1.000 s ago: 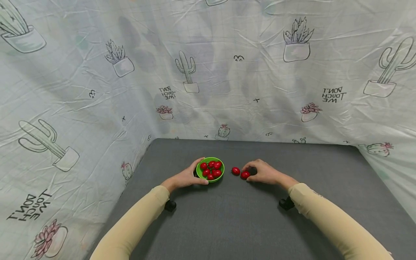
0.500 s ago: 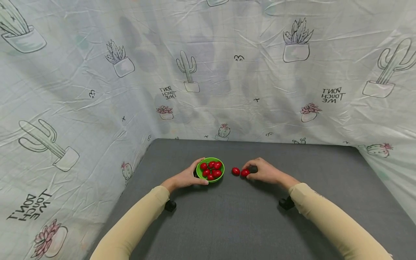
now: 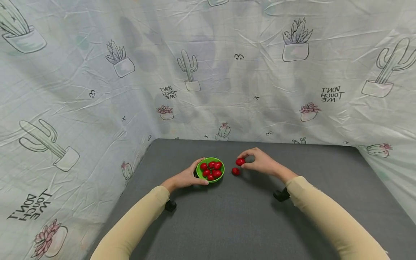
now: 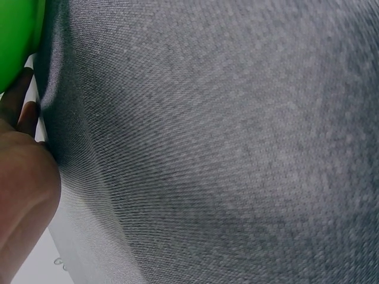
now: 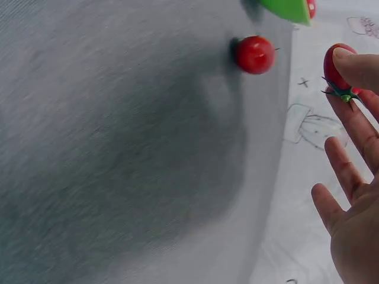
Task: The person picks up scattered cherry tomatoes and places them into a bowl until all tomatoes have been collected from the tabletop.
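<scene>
My left hand (image 3: 186, 177) grips a green bowl (image 4: 16, 41) by its side, thumb at the near rim and fingers round the far side. Several red cherry tomatoes (image 3: 216, 173) lie inside it. To the bowl's right, above the table, my right hand (image 3: 262, 164) pinches a cherry tomato (image 5: 333, 66) between thumb and fingers. The right wrist view shows its green stem cap and the other fingers spread apart. Another cherry tomato (image 3: 235, 171) rests on the table between the bowl and my right hand. Only part of the left hand appears in the left wrist view.
A dark grey table (image 3: 221, 220) lies under both hands. White cloth (image 3: 211, 72) printed with potted cacti hangs behind the table and along its left side. Black devices sit at both wrists.
My right hand has picked up the nearer tomato and lifted it up and left, over the other loose one. My left hand and the bowl have stayed put.
</scene>
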`<state>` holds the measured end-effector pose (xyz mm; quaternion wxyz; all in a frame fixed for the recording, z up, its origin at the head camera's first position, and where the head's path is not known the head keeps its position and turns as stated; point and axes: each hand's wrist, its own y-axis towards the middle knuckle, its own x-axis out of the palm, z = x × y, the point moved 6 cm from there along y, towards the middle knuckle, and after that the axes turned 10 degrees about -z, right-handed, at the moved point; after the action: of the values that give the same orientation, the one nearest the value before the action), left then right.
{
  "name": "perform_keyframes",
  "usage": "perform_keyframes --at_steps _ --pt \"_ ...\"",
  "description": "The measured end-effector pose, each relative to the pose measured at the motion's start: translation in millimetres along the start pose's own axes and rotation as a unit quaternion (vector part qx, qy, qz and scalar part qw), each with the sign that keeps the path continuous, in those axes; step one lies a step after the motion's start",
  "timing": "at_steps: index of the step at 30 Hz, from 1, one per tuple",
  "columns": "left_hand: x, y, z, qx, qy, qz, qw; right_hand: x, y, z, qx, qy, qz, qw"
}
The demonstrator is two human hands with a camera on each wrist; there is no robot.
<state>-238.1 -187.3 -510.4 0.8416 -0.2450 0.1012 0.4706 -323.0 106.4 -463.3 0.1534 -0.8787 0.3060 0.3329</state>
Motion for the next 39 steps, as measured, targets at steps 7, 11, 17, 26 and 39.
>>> perform_keyframes --at_steps 7,11,17,26,39 --pt "0.1 0.5 -1.8 0.008 -0.005 -0.003 1.0000 -1 6 -19 -0.021 0.024 -0.005 0.999" --pt "0.0 0.6 -2.6 0.009 -0.003 -0.003 0.9999 0 11 -29 -0.038 0.023 -0.006 0.999" --pt "-0.5 1.8 -3.2 0.005 0.005 0.000 1.0000 2 21 -37 -0.064 0.021 -0.009 0.998" --pt "-0.2 2.5 -2.3 0.001 0.002 0.006 1.0000 8 33 -50 -0.077 0.016 -0.013 0.997" --pt "-0.3 3.4 -3.7 0.001 -0.006 0.000 1.0000 19 51 -63 -0.077 0.009 -0.026 0.997"
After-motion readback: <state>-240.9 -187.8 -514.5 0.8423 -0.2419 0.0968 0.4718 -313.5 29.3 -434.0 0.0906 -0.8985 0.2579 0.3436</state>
